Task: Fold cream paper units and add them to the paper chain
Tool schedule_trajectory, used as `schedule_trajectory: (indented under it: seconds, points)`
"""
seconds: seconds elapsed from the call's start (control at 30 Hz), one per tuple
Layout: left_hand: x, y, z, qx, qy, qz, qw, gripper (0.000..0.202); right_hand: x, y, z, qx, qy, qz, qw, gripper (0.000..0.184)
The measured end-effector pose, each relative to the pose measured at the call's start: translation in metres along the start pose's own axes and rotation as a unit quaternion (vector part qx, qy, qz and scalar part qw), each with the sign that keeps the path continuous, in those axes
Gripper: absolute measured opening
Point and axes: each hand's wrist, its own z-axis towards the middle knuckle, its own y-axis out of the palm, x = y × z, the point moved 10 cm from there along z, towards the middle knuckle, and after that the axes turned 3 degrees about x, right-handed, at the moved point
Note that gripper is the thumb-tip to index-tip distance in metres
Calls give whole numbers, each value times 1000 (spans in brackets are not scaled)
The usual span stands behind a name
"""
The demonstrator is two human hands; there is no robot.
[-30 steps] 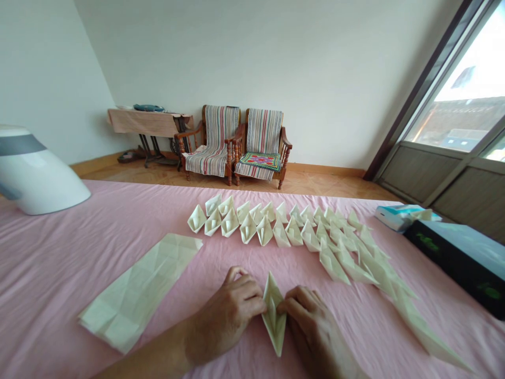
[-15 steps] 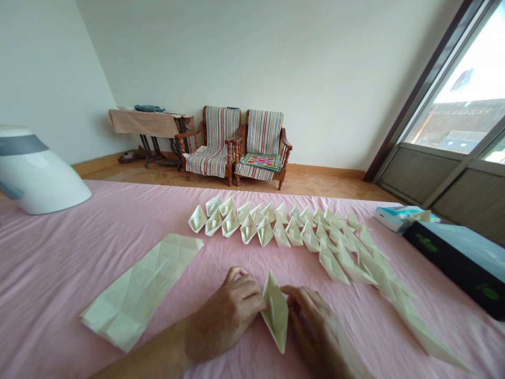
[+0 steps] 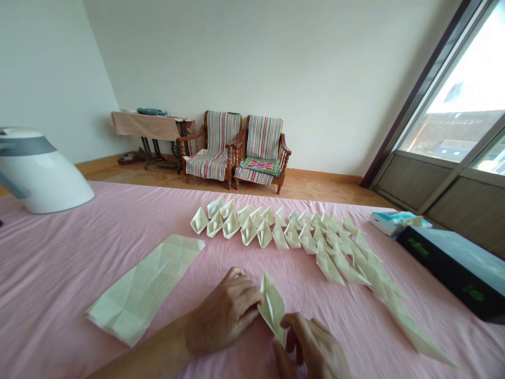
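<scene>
A folded pale paper boat [image 3: 272,305] lies between my two hands on the pink cloth, its long slit facing up. My left hand [image 3: 229,305] has curled fingers and pinches the boat's left side. At the boat's near end, the thumb and forefinger of my right hand [image 3: 310,345] close on the pointed tip. Rows of finished-looking paper boats [image 3: 248,230] stand just beyond my hands and run off to the right. To the left of my left forearm lies a stack of creased paper sheets [image 3: 148,287].
A white kettle [image 3: 55,179] stands at the left on the pink cloth [image 3: 130,210]. On the right are a black box [image 3: 445,276] and a blue-and-white packet [image 3: 394,222]. Two wooden chairs [image 3: 260,147] and a cloth-covered table [image 3: 145,125] stand by the far wall.
My right hand has moved from the boat's right side down to its near tip. The boat has shifted and turned slightly, while my left hand stays at its left side.
</scene>
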Motion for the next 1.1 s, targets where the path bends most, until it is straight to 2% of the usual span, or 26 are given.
schedule_trajectory:
  seconds: [0.1, 0.2, 0.3, 0.4, 0.53, 0.7, 0.93, 1.1]
  points:
    - [-1, -5, 0, 10, -12, -14, 1000, 14, -2, 1, 2, -5, -21, -16, 1000, 14]
    - [-11, -11, -2, 37, -52, -30, 997, 23, -2, -1, 1, 2, -21, -24, 1000, 19]
    - [-25, -13, -5, 65, -100, -45, 992, 35, 1, -10, 0, 25, -11, -40, 999, 18]
    - [-35, -11, -8, 79, -121, -55, 988, 40, 6, -20, -1, 42, -2, -73, 996, 17]
    - [-40, -7, -10, 84, -117, -51, 988, 38, 19, -36, -3, 54, 36, -116, 991, 16]
    - [-42, -5, -10, 85, -98, -45, 991, 34, 31, -68, -14, 99, 54, -153, 982, 18]
    - [-42, -4, -8, 91, -84, -33, 992, 33, 65, -117, -45, 80, 112, -249, 959, 15]
    - [-42, -5, -9, 98, -79, -27, 992, 33, 89, -132, -61, 49, 153, -311, 937, 16]
